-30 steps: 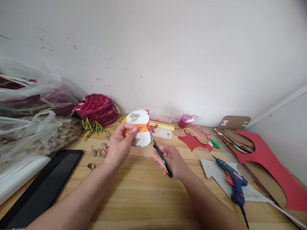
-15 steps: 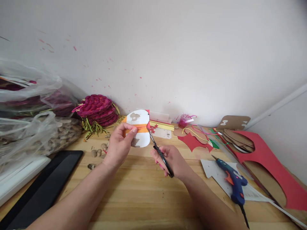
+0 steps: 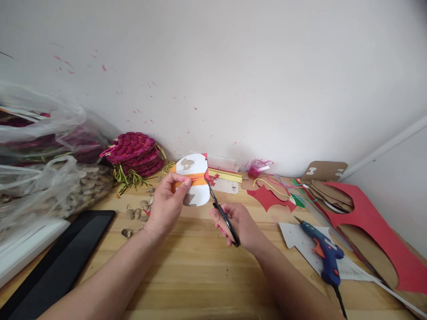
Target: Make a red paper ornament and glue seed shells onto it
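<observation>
"two hands are over the desk (image 3: pixel 187 266); what does each hold?"

"the left hand's (image 3: pixel 168 200) grip is a narrow pinch on the white piece (image 3: pixel 200 194), held above the desk, its thumb across the orange band (image 3: pixel 199 181). the right hand (image 3: pixel 242 224) curls round the scissors (image 3: pixel 223 212), tips at the piece's right edge beside the band; whether the blades are parted, i can't tell."

"how would the piece handle?"

"light and thin, i'd judge, like card: stiff enough to keep its shape, easy to crease, hardly slippery. the middle, on the band, looks best to hold, away from the tips. the scissors seem heavier, best taken by their black handles."

"anything different from half a second ago?"

"barely: everything sits slightly lower in view, and both hands keep their holds."
</observation>
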Demonstrator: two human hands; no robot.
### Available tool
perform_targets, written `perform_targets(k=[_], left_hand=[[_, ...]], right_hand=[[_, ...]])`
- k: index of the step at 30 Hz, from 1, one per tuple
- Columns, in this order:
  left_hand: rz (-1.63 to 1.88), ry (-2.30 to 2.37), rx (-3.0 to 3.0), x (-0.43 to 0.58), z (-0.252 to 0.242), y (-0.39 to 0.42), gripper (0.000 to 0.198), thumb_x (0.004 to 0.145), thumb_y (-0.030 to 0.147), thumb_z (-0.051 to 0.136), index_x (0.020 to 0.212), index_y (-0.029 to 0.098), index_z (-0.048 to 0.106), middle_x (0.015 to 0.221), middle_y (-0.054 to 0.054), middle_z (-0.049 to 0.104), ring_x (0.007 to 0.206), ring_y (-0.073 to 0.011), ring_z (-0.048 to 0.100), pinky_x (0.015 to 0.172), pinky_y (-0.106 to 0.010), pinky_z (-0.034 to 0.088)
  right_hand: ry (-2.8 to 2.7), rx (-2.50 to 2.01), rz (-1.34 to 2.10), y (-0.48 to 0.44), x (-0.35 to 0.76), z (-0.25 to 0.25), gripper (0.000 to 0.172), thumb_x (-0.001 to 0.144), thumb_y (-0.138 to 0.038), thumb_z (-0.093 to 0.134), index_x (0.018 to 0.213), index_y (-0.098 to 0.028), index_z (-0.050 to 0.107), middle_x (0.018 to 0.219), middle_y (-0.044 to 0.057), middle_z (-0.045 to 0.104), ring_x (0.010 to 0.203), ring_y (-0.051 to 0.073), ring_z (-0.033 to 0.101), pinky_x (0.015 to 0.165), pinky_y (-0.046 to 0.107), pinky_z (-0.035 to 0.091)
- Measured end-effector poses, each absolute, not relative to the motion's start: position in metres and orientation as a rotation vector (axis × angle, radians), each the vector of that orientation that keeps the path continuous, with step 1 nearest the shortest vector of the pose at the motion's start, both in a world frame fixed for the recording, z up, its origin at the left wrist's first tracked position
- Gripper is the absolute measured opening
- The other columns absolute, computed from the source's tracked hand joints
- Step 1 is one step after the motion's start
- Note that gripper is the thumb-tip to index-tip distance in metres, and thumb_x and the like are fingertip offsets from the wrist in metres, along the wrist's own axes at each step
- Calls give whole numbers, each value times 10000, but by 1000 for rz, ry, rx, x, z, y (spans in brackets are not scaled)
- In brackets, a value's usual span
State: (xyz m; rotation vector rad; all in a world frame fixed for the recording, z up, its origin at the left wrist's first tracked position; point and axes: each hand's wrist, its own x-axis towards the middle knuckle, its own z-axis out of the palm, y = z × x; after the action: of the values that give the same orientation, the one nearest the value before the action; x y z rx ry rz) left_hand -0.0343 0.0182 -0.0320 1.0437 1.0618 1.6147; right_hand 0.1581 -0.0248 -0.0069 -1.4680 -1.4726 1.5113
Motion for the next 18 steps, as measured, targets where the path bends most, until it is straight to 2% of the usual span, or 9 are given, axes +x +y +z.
perform_targets(k=[3,14,18], left_hand=[[1619,1049,1035,-33,-34,19,349,785,472,825,892,210,622,732,22,633,582,-109,553,528,-206,455],[1627,1026,998,-33,-31,18,365,759,456,844,883,194,622,742,22,640,587,-98,555,526,-189,456],[1588,1022,985,-31,-33,16,365,764,460,839,903,198,625,748,18,649,585,-101,555,526,-193,454]], right_hand=[[-1460,-1433,1525,-23,159,-13,564,756,-702,757,658,-197,525,509,-62,499,352,64,428,297,175,378],[-1554,-1426,1551,-20,164,-14,689,780,-856,597,694,-172,590,476,-52,492,325,61,454,299,159,355],[-1548,-1411,1556,-20,163,-15,678,767,-845,627,692,-172,596,475,-57,487,322,57,432,303,168,361]])
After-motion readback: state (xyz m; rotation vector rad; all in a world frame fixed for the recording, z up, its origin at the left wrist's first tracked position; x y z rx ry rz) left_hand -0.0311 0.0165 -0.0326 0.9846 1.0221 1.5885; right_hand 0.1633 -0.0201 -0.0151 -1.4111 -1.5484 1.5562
